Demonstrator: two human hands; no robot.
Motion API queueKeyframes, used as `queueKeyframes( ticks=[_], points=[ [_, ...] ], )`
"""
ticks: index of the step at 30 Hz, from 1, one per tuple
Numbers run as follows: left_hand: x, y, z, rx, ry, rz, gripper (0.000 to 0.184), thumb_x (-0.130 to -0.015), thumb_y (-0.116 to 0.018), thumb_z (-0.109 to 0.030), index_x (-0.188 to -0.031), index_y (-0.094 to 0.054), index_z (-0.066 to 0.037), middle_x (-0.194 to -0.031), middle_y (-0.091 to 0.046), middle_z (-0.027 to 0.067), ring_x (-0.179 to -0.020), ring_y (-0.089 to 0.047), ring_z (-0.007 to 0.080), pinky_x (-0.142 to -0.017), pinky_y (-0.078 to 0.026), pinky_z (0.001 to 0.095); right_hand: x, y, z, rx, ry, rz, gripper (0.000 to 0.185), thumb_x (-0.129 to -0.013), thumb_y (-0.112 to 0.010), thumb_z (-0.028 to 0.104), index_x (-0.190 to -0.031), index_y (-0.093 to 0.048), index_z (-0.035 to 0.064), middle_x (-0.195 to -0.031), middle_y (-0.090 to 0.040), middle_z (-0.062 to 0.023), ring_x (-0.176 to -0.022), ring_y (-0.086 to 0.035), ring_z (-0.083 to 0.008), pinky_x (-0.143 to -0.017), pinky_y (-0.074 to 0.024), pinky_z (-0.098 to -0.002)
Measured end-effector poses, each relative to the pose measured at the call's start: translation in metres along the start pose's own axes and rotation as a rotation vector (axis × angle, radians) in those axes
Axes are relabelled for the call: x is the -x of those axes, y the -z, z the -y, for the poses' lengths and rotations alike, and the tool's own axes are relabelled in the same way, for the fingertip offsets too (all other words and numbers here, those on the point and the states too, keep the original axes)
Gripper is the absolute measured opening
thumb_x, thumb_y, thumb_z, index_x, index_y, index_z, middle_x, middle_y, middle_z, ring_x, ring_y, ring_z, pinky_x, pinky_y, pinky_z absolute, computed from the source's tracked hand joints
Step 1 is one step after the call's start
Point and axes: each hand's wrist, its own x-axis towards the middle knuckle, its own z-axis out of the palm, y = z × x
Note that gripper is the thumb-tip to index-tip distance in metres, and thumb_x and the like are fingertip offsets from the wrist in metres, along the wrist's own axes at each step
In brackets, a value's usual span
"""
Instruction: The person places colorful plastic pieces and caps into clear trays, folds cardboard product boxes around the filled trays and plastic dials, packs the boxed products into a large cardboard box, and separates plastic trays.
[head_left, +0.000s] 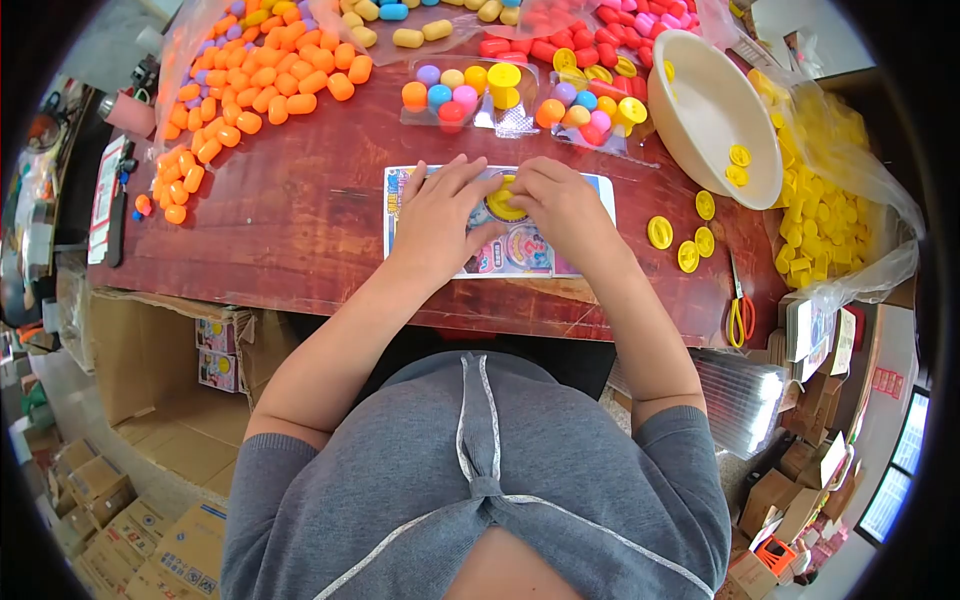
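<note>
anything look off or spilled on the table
Nothing looks clearly damaged. Four yellow discs lie loose on the table beside the bowl holding similar ones, and orange capsules straggle toward the table's left edge: untidy, but possibly deliberate.

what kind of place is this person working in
Probably a small toy packing workshop: orange capsules lie heaped on the table, clear plastic trays hold coloured pieces, and open cardboard boxes stand below and around it.

A red-brown wooden counter (300,235) carries orange plastic capsules (270,80) far left and yellow-handled scissors (740,318) near right.
</note>
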Motion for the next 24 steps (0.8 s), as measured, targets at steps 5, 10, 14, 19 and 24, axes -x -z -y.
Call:
queueKeyframes(
  ticks=[5, 10, 14, 19, 24],
  points=[
    [-0.002, -0.002, 0.001, -0.043, -0.014, -0.029, 0.036, -0.083, -0.073, -0.026, -0.117, -0.066, -0.018, -0.134, -0.058, 0.0025, -0.137, -0.044, 0.023, -0.116, -0.024, 0.046, 0.009, -0.007, -0.01, -0.157, -0.046, -0.083, 0.017, -0.077, -0.074, 0.017, -0.093, -0.073, 0.0111, -0.112, -0.069, 0.0002, -0.121, -0.057, -0.021, -0.103, -0.0366, -0.045],
    [-0.011, -0.003, 0.0, -0.084, -0.022, -0.057, 0.03, -0.082, -0.072, -0.025, -0.111, -0.068, -0.018, -0.13, -0.06, 0.0017, -0.135, -0.045, 0.0228, -0.116, -0.024, 0.0467, 0.01, -0.009, -0.02, -0.197, -0.06, -0.058, 0.022, -0.073, -0.079, 0.019, -0.094, -0.073, 0.0113, -0.113, -0.07, 0.0021, -0.126, -0.055, -0.021, -0.104, -0.0326, -0.0478],
    [-0.013, -0.003, 0.004, -0.107, -0.048, -0.046, 0.029, -0.081, -0.073, -0.023, -0.109, -0.068, -0.018, -0.126, -0.061, 0.0018, -0.13, -0.05, 0.0229, -0.115, -0.025, 0.0475, 0.011, -0.011, -0.02, -0.236, -0.063, -0.055, 0.025, -0.071, -0.081, 0.019, -0.092, -0.072, 0.0106, -0.109, -0.071, 0.0008, -0.126, -0.056, -0.0227, -0.104, -0.0327, -0.0447],
    [-0.017, -0.001, 0.006, 0.033, -0.006, 0.052, 0.028, -0.081, -0.073, -0.021, -0.108, -0.067, -0.015, -0.124, -0.062, 0.0024, -0.12, -0.055, 0.0228, -0.111, -0.029, 0.0451, 0.008, -0.011, -0.024, -0.268, -0.088, -0.06, 0.026, -0.072, -0.081, 0.022, -0.095, -0.073, 0.0131, -0.112, -0.071, 0.0001, -0.118, -0.06, -0.0206, -0.103, -0.0331, -0.0421],
    [-0.02, -0.001, 0.004, 0.064, 0.011, 0.015, 0.031, -0.081, -0.074, -0.019, -0.11, -0.065, -0.01, -0.121, -0.063, 0.0042, -0.111, -0.058, 0.0231, -0.106, -0.034, 0.0417, 0.01, -0.011, -0.022, -0.279, -0.166, -0.081, 0.035, -0.072, -0.08, 0.023, -0.105, -0.07, 0.0142, -0.114, -0.069, -0.003, -0.11, -0.062, -0.0246, -0.104, -0.0328, -0.0419]
  ],
)
